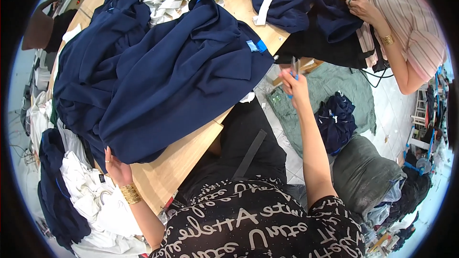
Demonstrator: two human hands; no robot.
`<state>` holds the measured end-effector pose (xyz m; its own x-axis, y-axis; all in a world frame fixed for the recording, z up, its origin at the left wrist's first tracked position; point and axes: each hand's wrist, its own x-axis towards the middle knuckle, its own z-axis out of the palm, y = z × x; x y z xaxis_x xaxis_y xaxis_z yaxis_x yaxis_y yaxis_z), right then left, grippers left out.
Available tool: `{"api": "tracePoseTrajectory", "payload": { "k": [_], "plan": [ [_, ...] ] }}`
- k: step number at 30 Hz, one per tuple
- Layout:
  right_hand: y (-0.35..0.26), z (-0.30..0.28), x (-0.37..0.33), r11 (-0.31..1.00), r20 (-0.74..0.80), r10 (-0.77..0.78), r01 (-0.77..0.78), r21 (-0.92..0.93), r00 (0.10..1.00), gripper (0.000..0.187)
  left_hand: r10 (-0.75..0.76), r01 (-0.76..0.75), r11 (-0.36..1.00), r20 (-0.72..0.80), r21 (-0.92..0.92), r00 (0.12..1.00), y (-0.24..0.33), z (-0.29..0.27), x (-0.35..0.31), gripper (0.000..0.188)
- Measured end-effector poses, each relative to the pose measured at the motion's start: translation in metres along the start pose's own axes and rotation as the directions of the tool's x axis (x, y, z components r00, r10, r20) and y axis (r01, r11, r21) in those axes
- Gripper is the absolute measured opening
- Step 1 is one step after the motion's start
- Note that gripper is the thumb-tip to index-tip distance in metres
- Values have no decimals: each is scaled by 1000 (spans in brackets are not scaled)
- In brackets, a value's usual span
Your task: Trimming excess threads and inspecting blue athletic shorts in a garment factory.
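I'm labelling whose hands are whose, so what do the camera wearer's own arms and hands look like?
The left hand wears what looks like a ring, with a broad gold-coloured bracelet at the wrist. The right hand shows no bracelet; the right sleeve is short, black with white lettering.

Garment [162, 81] lies on the table [177, 165], tapes [165, 7] behind it, bundle [338, 119] rightward (on a floor sheet [366, 98])

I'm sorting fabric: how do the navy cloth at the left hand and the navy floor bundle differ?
The navy cloth is spread over the table; the navy bundle is heaped on a green sheet. The cloth looks larger than the bundle. The left hand touches the cloth; none touches the bundle. Both are dark blue.
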<state>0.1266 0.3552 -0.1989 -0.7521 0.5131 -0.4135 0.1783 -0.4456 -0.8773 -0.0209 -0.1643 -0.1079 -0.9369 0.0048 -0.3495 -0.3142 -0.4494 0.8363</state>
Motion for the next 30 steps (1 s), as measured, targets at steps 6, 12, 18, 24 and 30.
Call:
{"api": "tracePoseTrajectory", "payload": {
  "k": [6,12,18,24,30],
  "plan": [
    [51,-87,-61,770,-74,248,-243,-591,966,11,-34,34,999,-15,-4,999,1,-3,2,23],
    [45,-91,-75,199,29,-495,145,-969,869,21,-2,3,1000,144,-4,990,5,-17,8,21],
    [-66,40,-25,394,127,-730,566,-724,672,18,-107,93,994,287,61,952,11,6,6,41],
    [-68,123,24,276,256,-794,702,-656,551,32,-97,76,982,115,175,989,6,12,3,41],
    [-61,130,22,140,323,-793,670,-729,517,23,-62,47,976,63,213,996,5,19,-8,41]
  ]
}}
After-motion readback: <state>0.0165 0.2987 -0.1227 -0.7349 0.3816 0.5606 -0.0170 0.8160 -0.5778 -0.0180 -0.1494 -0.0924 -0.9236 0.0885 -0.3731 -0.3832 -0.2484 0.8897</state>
